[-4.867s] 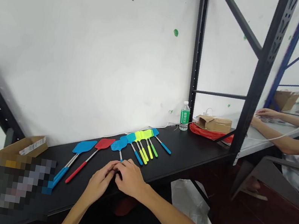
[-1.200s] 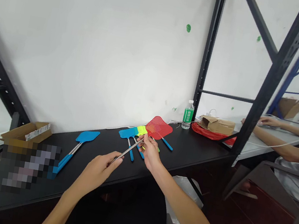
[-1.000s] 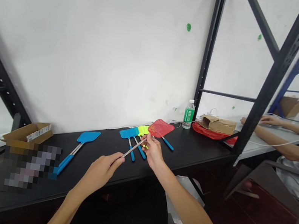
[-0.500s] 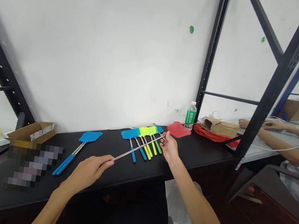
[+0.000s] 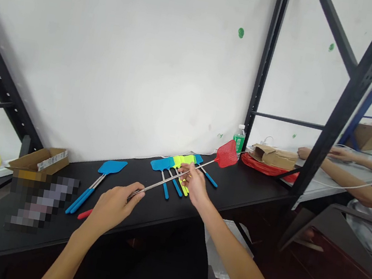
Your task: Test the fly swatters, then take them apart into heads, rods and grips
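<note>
Head view: red fly swatter (image 5: 227,154) up at slant over black tabletop (image 5: 243,182). Squarish paddle full of tiny holes, skinny silver shaft (image 5: 160,183), red handle (image 5: 84,214) poking out behind left hand (image 5: 115,206). Left one's wrapped round lower shaft. Right hand (image 5: 197,185) mid-shaft, fingers kinda curled, can't tell if gripping. Paddle blocks part of green-label bottle (image 5: 239,139). Blue and yellow-green swatters (image 5: 184,160) in overlapping row beyond, blue pair (image 5: 112,166) further left.
</note>
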A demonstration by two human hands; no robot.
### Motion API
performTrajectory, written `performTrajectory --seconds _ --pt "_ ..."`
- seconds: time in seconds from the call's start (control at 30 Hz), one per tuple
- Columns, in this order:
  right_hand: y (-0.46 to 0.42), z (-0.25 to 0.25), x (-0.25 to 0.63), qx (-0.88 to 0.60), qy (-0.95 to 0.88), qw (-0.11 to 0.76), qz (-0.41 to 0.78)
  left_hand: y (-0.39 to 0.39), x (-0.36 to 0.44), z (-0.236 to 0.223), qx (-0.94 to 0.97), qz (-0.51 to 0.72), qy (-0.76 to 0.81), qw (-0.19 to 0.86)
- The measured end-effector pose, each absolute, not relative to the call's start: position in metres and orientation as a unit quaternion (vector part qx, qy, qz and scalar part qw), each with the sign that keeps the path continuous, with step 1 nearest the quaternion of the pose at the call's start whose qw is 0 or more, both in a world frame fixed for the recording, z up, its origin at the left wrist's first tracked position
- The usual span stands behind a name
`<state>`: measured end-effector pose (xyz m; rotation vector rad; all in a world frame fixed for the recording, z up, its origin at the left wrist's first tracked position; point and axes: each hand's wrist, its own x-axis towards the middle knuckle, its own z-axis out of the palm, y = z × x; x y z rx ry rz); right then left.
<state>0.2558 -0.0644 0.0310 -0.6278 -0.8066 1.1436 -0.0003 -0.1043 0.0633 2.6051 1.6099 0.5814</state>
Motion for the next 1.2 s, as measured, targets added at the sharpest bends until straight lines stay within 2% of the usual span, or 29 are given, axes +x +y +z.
performTrajectory --seconds 0.2,0.43,0.67,0.77,0.97,1.2 --pt "-0.067 0.028 0.244 -0.364 -0.45 0.671 0.463 -0.108 0.005 0.061 0.837 0.185 0.515 0.014" --pt "-0.065 0.036 0.259 -0.349 -0.422 0.692 0.47 -0.108 0.007 0.061 0.85 0.169 0.498 -0.002" --pt "-0.055 0.04 0.319 -0.354 -0.277 0.772 0.449 -0.091 -0.042 0.065 0.849 0.145 0.507 0.026" --pt "-0.052 0.038 0.335 -0.353 -0.271 0.775 0.449 -0.083 -0.054 0.065 0.831 0.139 0.538 0.019" --pt "-0.053 0.039 0.326 -0.336 -0.294 0.774 0.448 -0.081 -0.051 0.064 0.812 0.17 0.558 0.002" --pt "-0.056 0.035 0.315 -0.355 -0.288 0.754 0.472 -0.095 -0.038 0.065 0.828 0.243 0.503 0.042"
